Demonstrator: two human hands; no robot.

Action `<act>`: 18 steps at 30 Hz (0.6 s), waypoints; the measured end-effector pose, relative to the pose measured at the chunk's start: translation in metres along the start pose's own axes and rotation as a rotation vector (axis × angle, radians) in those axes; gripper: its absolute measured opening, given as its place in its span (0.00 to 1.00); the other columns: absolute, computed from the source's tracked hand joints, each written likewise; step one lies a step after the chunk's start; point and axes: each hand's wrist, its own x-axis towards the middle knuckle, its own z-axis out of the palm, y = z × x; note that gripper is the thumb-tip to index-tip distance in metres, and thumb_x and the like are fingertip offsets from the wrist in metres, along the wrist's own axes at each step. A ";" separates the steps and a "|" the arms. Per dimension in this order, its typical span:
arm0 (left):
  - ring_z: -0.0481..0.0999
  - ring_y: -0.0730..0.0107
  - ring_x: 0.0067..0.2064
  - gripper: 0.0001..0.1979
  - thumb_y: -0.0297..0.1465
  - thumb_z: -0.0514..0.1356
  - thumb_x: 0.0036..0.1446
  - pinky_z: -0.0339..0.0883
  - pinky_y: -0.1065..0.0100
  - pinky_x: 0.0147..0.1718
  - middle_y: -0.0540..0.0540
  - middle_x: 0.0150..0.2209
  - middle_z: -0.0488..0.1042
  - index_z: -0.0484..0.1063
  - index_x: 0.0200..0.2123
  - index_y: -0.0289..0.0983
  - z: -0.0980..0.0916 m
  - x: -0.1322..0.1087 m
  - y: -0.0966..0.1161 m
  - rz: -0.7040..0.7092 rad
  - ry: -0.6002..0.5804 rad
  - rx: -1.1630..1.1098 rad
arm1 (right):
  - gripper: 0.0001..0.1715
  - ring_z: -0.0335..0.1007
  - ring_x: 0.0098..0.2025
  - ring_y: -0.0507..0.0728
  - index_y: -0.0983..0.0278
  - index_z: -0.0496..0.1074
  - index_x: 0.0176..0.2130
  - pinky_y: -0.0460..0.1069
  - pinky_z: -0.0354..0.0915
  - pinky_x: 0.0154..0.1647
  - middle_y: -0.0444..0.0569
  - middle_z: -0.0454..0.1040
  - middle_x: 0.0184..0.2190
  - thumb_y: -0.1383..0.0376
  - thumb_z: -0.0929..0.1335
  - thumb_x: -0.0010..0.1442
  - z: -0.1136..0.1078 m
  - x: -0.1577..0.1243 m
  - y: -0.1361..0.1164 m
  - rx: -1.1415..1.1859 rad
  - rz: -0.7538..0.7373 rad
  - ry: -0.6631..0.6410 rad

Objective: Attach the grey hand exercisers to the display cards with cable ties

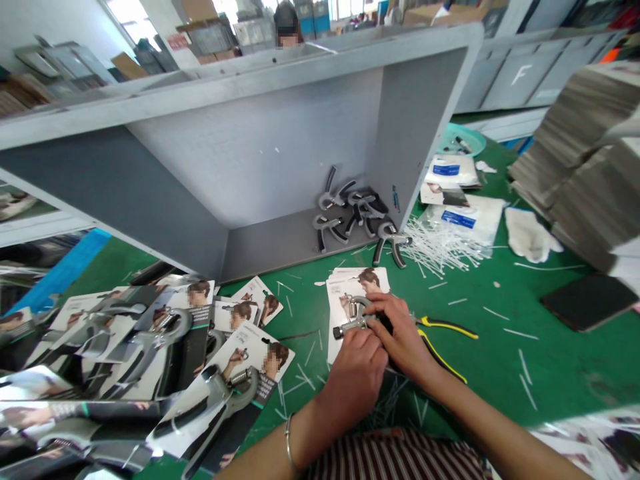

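Note:
A grey and black hand grip strengthener (pixel 357 308) lies on a printed backing card (pixel 334 340) in front of me, its coil spring toward the far side. My left hand (pixel 359 368) is closed at the grip's near side, fingertips curled down against it. From the right, my right hand (pixel 400 333) bends its fingers over the grip's handles. Both hands touch each other and hide the lower part of the grip and card. Yellow-handled pliers (pixel 447 325) rest just beyond my right hand, partly covered by it.
A grey crate (pixel 300 147) on its side holds several loose grips (pixel 367 207). Carded grips (pixel 225 393) pile up at left. White cable ties (pixel 440 247), plastic packets (pixel 473 213), a glove (pixel 531 233), a dark phone (pixel 590 301) and stacked cardboard (pixel 575 140) are at right.

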 end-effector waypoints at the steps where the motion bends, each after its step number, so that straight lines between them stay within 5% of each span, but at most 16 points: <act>1: 0.68 0.58 0.48 0.07 0.27 0.53 0.65 0.61 0.54 0.52 0.42 0.43 0.73 0.70 0.41 0.35 -0.006 -0.001 0.000 -0.026 0.021 -0.033 | 0.07 0.61 0.57 0.61 0.61 0.70 0.42 0.59 0.55 0.58 0.52 0.69 0.52 0.70 0.66 0.63 -0.004 -0.001 -0.002 0.001 0.001 0.007; 5: 0.67 0.53 0.51 0.17 0.40 0.59 0.62 0.61 0.50 0.52 0.38 0.48 0.70 0.67 0.48 0.35 -0.033 -0.017 -0.002 -0.273 0.183 -0.054 | 0.05 0.64 0.51 0.60 0.61 0.69 0.41 0.57 0.57 0.54 0.51 0.73 0.47 0.70 0.64 0.66 -0.028 -0.016 -0.022 -0.061 -0.057 -0.072; 8: 0.69 0.51 0.45 0.22 0.45 0.63 0.56 0.65 0.49 0.45 0.39 0.44 0.71 0.67 0.46 0.35 -0.041 -0.035 -0.001 -0.408 0.106 -0.028 | 0.07 0.64 0.43 0.61 0.62 0.71 0.41 0.56 0.57 0.48 0.50 0.75 0.38 0.70 0.63 0.67 -0.039 -0.032 -0.042 -0.227 -0.131 -0.299; 11: 0.69 0.51 0.45 0.18 0.41 0.63 0.56 0.66 0.49 0.45 0.39 0.44 0.70 0.68 0.45 0.36 -0.037 -0.042 0.000 -0.430 0.009 -0.052 | 0.07 0.62 0.40 0.62 0.63 0.71 0.36 0.56 0.56 0.44 0.50 0.73 0.33 0.70 0.64 0.65 -0.034 -0.040 -0.056 -0.414 -0.148 -0.435; 18: 0.71 0.60 0.43 0.08 0.26 0.58 0.58 0.68 0.57 0.46 0.43 0.39 0.69 0.69 0.42 0.37 -0.036 -0.038 -0.017 -0.462 0.043 -0.215 | 0.05 0.62 0.43 0.61 0.63 0.71 0.40 0.55 0.55 0.46 0.49 0.73 0.37 0.71 0.68 0.62 -0.020 -0.034 -0.069 -0.417 -0.156 -0.493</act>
